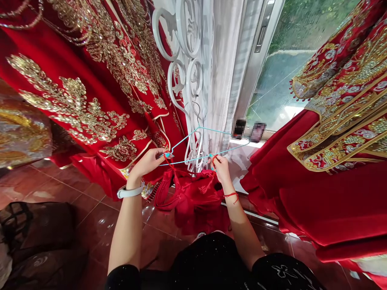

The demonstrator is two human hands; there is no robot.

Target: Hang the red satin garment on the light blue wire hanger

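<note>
In front of me hangs a light-blue wire hanger (183,140), its hook up against white scrollwork. My left hand (152,161) is closed in a pinch on a thin red strap at the hanger's left side. On the right, my right hand (220,167) pinches another thin red strap beside the hanger's lower bar. Both straps belong to a crumpled red garment (198,193) that droops below the hands. Whether the straps are looped over the bar I cannot tell.
A red gown (78,104) with gold beading hangs close on the left, an embroidered red one (332,193) on the right. White metal scrollwork (181,76) and a window frame (256,48) stand ahead. Dark bags (42,237) lie on the tiled floor (99,217).
</note>
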